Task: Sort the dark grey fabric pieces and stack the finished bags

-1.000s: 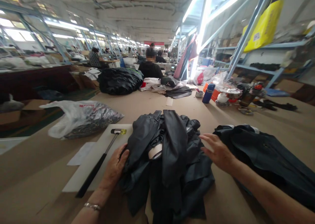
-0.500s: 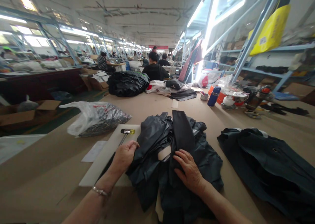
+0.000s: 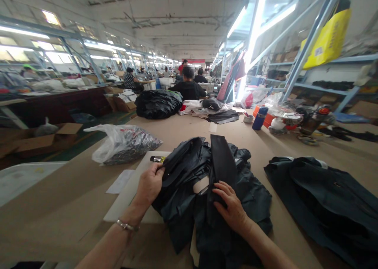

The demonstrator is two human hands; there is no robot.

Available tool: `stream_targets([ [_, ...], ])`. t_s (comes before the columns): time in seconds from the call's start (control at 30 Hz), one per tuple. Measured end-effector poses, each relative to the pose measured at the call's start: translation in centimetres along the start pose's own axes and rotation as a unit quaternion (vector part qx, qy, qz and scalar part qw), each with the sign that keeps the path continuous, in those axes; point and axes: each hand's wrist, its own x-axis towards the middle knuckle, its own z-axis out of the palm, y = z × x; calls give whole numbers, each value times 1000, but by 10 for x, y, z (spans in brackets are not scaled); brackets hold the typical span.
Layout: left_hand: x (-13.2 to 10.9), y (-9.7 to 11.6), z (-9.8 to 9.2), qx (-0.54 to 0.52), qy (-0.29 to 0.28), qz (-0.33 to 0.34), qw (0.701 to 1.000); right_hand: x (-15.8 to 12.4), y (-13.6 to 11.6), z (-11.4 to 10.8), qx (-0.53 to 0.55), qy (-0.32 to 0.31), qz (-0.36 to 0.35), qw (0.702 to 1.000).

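Note:
A heap of dark green-black garment pieces (image 3: pixel 183 206) lies in front of me, with a long stiff black strip (image 3: pixel 223 158) on top. My left hand (image 3: pixel 152 182) pinches the edge of a black piece (image 3: pixel 183 158) at the heap's left side, lifting it a little. My right hand (image 3: pixel 228 206) rests on the lower part of the strip with its fingers laid out over it. Between the hands a beige piece (image 3: pixel 201 185) shows among the folds. Just beyond my left hand a hammer with a yellow-and-black head (image 3: pixel 158 158) lies on a white board (image 3: pixel 126 206), its handle hidden by the hand.
A plastic bag of small dark parts (image 3: pixel 125 145) sits at the left. More dark garments (image 3: pixel 321 198) lie at the right. Farther back are a black bundle (image 3: pixel 159 103), a blue bottle (image 3: pixel 260 118) and a tape dispenser (image 3: pixel 315 123). A person in black (image 3: pixel 189 88) sits beyond the table.
My left hand has raised the edge of the black piece, which now covers part of the hammer. My right hand stays on the strip. The whole view has shifted slightly.

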Motion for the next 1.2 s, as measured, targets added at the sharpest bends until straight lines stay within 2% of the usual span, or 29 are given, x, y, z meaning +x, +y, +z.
stream_targets([
  [0.1, 3, 8, -20, -57, 18, 5, 998, 21, -17, -19, 54, 69, 17, 996],
  [0.17, -2, 21, -32, -92, 7, 29, 995, 45, -36, -40, 52, 97, -23, 994],
  [0.23, -11, 39, -42, -106, -4, 61, 992, 73, -58, -60, 35, 103, -95, 989],
  [0.33, -24, 64, -53, -99, -18, 102, 990, 112, -82, -80, -7, 84, -178, 980],
  [0.47, -36, 77, -61, -112, -43, 114, 986, 140, -92, -79, -58, 20, -215, 975],
  [0.67, -36, 73, -65, -121, -91, 111, 982, 140, -83, -69, -51, 34, -170, 983],
  [0.73, -32, 74, -67, -115, -67, 112, 985, 138, -80, -70, -51, 45, -176, 982],
  [0.87, -29, 78, -74, -112, 37, 91, 989, 131, -76, -74, 20, 170, -118, 978],
  [0.93, -30, 79, -76, -129, 42, 84, 987, 126, -76, -75, 13, 186, -107, 977],
  [1.07, -32, 80, -73, -139, 5, 97, 985, 119, -86, -72, -119, 86, -194, 970],
  [1.13, -33, 81, -72, -123, -7, 97, 988, 121, -90, -69, -146, 31, -224, 963],
  [1.2, -36, 84, -75, -79, 40, 138, 986, 127, -88, -69, -151, -6, -210, 966],
])
